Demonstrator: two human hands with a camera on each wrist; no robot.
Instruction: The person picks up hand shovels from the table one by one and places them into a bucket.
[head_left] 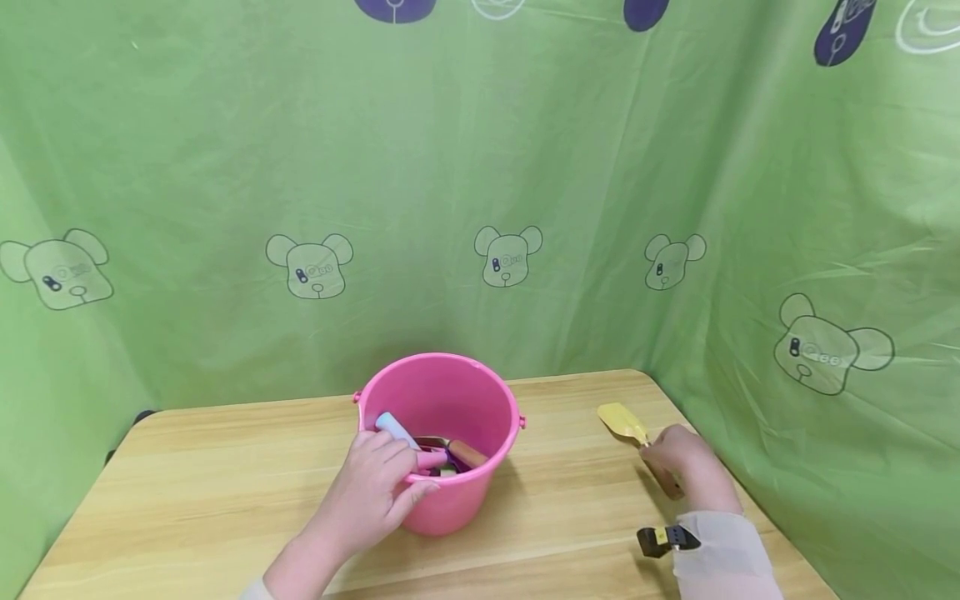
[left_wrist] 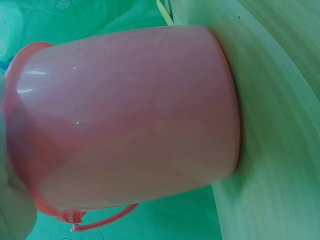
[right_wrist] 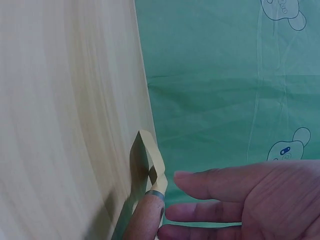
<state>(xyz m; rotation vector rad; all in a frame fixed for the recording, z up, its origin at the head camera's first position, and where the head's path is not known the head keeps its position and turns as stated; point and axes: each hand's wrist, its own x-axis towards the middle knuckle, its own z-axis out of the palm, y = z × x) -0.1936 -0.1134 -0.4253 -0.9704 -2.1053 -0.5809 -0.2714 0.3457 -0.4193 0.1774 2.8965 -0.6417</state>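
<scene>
A pink bucket [head_left: 438,508] stands upright on the table, filling most of the left wrist view. At its near-left rim, my left hand [head_left: 367,487] grips the edge, with fingers over the inside and thumb along the outside. Inside the bucket lie a light blue handle [head_left: 393,429], a pink handle [head_left: 431,459] and a brown wooden handle [head_left: 467,454]; their lower parts are hidden. On the right is a small trowel with a yellow blade [head_left: 621,421] and a wooden handle [right_wrist: 146,217]. My right hand [right_wrist: 235,197] is beside that handle, thumb apart from it and fingers extended close to it.
The wooden table [head_left: 225,483] has its right edge close to the trowel. Green curtains [head_left: 420,183] with bear-head prints hang behind and on both sides. A black and yellow device [head_left: 663,540] is fixed at my right wrist. The bucket's handle [left_wrist: 112,217] hangs at its side.
</scene>
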